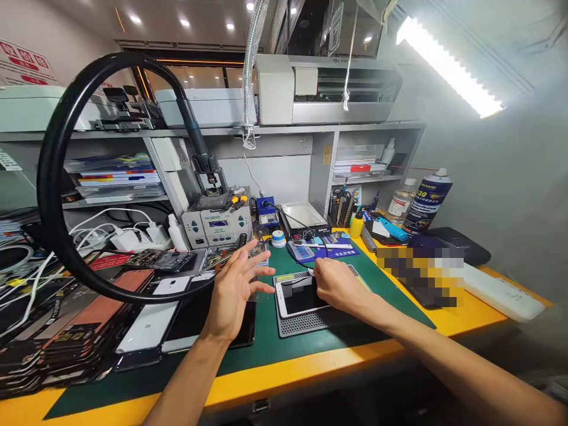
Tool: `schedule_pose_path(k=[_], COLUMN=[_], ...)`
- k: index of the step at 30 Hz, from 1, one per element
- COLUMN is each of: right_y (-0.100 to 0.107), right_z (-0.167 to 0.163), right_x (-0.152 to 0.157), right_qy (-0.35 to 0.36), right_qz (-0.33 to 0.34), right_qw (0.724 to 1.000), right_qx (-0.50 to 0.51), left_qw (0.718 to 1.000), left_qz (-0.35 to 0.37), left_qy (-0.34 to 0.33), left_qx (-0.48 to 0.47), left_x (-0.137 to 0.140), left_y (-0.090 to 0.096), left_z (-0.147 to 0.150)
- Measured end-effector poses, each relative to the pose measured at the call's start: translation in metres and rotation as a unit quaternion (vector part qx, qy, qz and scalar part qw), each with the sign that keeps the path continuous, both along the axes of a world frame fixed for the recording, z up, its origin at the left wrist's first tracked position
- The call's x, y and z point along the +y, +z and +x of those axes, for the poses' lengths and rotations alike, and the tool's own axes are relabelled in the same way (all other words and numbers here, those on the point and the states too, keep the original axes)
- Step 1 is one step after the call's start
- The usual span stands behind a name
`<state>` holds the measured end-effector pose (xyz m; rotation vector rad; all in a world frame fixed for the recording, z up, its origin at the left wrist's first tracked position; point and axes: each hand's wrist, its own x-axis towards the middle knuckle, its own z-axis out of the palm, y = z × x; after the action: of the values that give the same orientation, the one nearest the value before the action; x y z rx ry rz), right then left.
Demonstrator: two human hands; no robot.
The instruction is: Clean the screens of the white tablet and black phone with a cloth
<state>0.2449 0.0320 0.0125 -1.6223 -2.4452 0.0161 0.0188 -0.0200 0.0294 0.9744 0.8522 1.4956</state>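
Plainly, the right hand (339, 284) is nearer to the slab-shaped smartphone with a white frame and glossy black glass (299, 299): it is clenched at the phone's right end, though whether around anything I cannot tell. The phone lies flat, leftward from that fist, its long axis running left to right. Left of the phone hangs the left hand (233, 290), fingers spread, apparently empty. Beneath the phone sits a grey, perforated rectangular pad (306, 325) on a smooth dark-green mat (268, 340); beyond the phone, a boxy, silver-topped device (306, 214).
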Motion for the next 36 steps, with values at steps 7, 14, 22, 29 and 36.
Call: schedule_pose_path(k=[7, 14, 22, 29, 36], right_y=[-0.003, -0.002, -0.009, 0.005, 0.008], right_z=[-0.073, -0.065, 0.015, 0.1, 0.135], right_x=[-0.022, -0.058, -0.047, 0.005, 0.005], right_qy=[0.027, 0.061, -0.018, -0.067, -0.04], right_qz=[-0.047, -0.061, -0.028, -0.058, -0.216], right_qw=[0.999, 0.996, 0.994, 0.944, 0.84], right_qx=[-0.006, 0.016, 0.103, 0.319, 0.496], left_qw=[1.0, 0.999, 0.999, 0.999, 0.998], left_qz=[0.003, -0.023, -0.028, -0.029, -0.058], left_qy=[0.005, 0.014, 0.028, 0.032, 0.026], left_qx=[0.007, 0.022, 0.03, 0.029, 0.009], left_x=[0.0, 0.0, 0.001, 0.002, 0.002], left_y=[0.0, 0.002, 0.002, 0.003, 0.003], left_z=[-0.002, -0.001, -0.002, -0.001, -0.002])
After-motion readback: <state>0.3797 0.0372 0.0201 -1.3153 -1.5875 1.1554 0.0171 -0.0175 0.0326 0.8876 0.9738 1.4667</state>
